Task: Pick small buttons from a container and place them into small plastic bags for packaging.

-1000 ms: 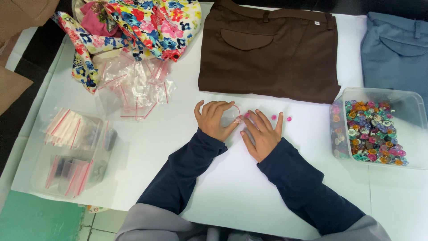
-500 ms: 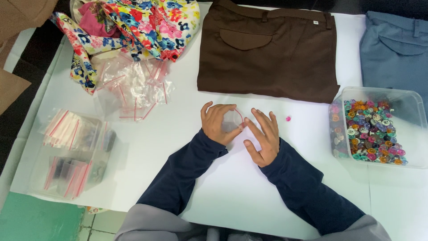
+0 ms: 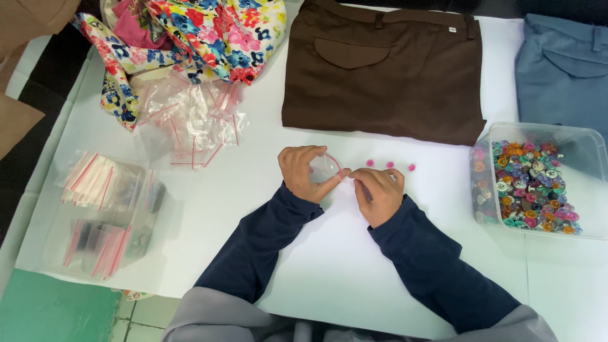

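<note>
My left hand (image 3: 305,172) holds a small clear zip bag (image 3: 326,168) with a red seal strip, thumb and fingers pinching it above the white table (image 3: 329,266). Close beside it, my right hand (image 3: 379,193) has its fingertips bunched at the bag's mouth; whether they pinch a button is hidden. Three small pink buttons (image 3: 389,165) lie in a row on the table just beyond my right hand.
A clear plastic tub (image 3: 538,136) of several coloured buttons stands at the right. Folded brown trousers (image 3: 386,69) and blue trousers (image 3: 563,69) lie at the back. A floral cloth (image 3: 209,31), loose zip bags (image 3: 190,120) and a clear box of packed bags (image 3: 104,215) are at the left.
My right hand drew back from the pink buttons and closed its fingers toward the small bag. My left hand kept hold of the bag and shifted slightly.
</note>
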